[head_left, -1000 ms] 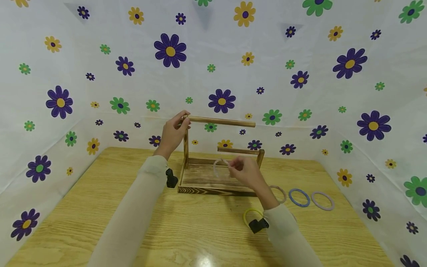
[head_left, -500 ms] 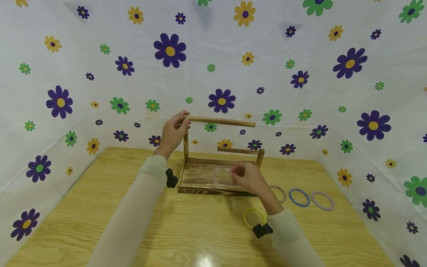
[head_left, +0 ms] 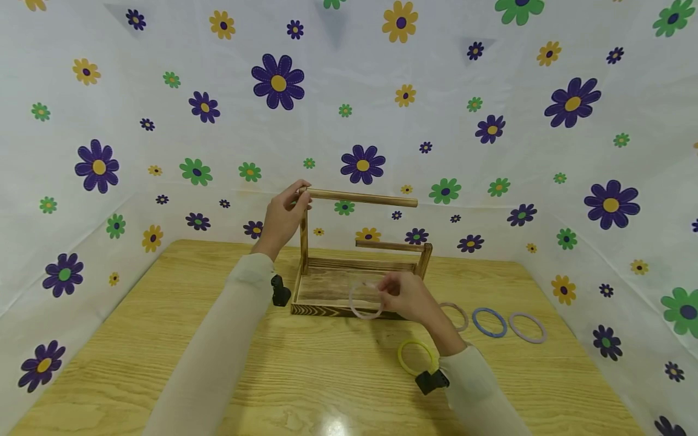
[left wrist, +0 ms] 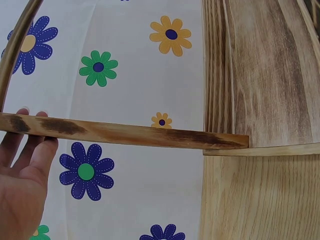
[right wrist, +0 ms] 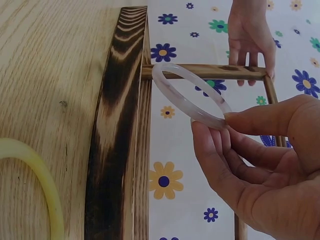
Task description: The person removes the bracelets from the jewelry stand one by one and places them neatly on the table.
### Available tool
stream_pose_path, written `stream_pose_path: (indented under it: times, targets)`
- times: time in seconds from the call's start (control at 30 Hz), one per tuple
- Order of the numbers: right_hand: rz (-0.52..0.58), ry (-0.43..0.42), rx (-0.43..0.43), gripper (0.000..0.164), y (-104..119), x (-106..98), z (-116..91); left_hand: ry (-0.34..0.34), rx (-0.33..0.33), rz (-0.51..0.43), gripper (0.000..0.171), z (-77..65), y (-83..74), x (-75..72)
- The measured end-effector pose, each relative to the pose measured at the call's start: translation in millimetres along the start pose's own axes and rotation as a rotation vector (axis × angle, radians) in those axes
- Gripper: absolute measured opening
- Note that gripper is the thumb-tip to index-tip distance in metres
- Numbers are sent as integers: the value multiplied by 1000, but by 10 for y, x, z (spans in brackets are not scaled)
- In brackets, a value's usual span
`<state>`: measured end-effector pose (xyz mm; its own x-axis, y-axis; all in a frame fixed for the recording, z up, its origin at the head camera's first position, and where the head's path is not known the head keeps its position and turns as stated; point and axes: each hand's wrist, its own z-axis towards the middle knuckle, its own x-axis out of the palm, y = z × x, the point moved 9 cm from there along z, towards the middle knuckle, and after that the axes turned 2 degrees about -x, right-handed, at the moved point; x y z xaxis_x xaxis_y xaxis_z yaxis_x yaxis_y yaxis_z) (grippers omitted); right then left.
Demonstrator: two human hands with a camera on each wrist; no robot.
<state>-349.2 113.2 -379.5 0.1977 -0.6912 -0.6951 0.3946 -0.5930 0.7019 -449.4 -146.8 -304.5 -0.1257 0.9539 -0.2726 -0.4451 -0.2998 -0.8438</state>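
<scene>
A wooden display stand [head_left: 338, 311] has a tray base, a tall left post [left wrist: 125, 134] bearing a long upper rod [head_left: 362, 198], and a shorter right post with a lower rod [head_left: 389, 246]. My left hand [head_left: 280, 218] grips the top of the tall post, where the upper rod joins it; in the left wrist view its fingers go behind the wood. Between thumb and fingers, my right hand [head_left: 406, 297] pinches a translucent whitish bangle [right wrist: 200, 117] by its edge. In the head view the bangle overlaps the front of the tray, below both rods.
On the table [head_left: 305, 387], a yellow bangle [head_left: 400, 358] lies near the right wrist. Further right are a brownish bangle [head_left: 465, 321], a blue bangle [head_left: 489, 335] and a pale lilac bangle [head_left: 528, 341]. A flower-print cloth [head_left: 327, 133] encloses the back and sides.
My right hand has come down and slightly nearer with the whitish bangle, which now shows as a fuller ring in front of the tray. The left hand and stand stay put.
</scene>
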Motion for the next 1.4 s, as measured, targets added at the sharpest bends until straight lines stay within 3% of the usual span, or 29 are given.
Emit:
stream_pose_path:
  times: [0.47, 0.73, 0.93, 1.03, 1.27, 1.4]
  targets:
    - [39, 71, -27, 12, -40, 96, -43, -3, -48, -47, 43, -20, 14, -1]
    - [42, 131, -26, 8, -71, 161, -63, 9, -52, -30, 38, -136, -251, -22]
    - [53, 174, -33, 8, -86, 227, -71, 8, -51, -38, 38, -158, -298, -29]
    - [65, 192, -27, 8, -91, 244, -80, 6, -48, -43, 38, -147, -291, -28]
    - [38, 211, -51, 9, -79, 284, -103, -8, -16, -25, 42, 4, 3, -4]
    - [27, 225, -59, 8, -85, 324, -111, -10, -9, -17, 43, 5, -3, -9]
